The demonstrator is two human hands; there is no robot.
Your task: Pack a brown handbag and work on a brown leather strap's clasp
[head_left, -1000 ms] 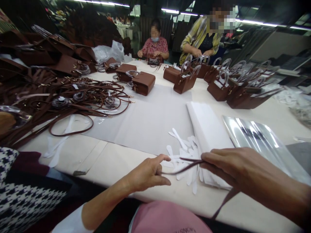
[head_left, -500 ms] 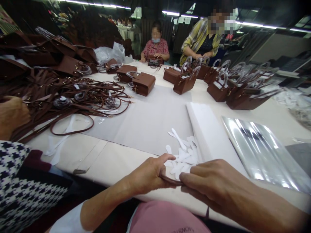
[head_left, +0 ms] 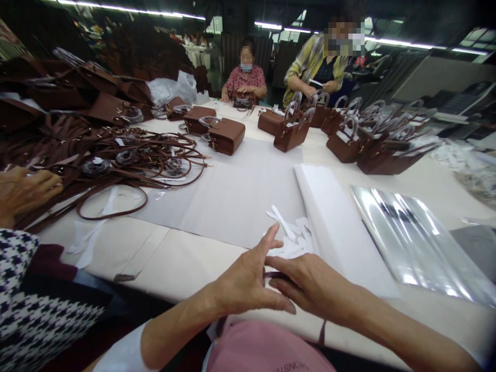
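Note:
My left hand [head_left: 248, 279] is over the table's front edge, thumb and fingers curved around part of a brown strap [head_left: 273, 275]. Facing it, my right hand [head_left: 306, 279] pinches the same strap between thumb and fingers. Most of the strap is hidden by the hands. Just beyond them lies a pile of white paper-like pieces [head_left: 292, 243], partly covered by my fingers.
A heap of brown straps [head_left: 155, 155] lies left, near a co-worker's hand [head_left: 27, 191]. Brown handbags [head_left: 227, 135] stand farther back. Folded white sheets [head_left: 329, 206] and clear plastic sheets [head_left: 414, 237] lie right. Two people are across the table.
My hands have come closer together, and my right hand has moved left. My left hand's fingers have spread. The co-worker's hand at the left has moved slightly right over the straps.

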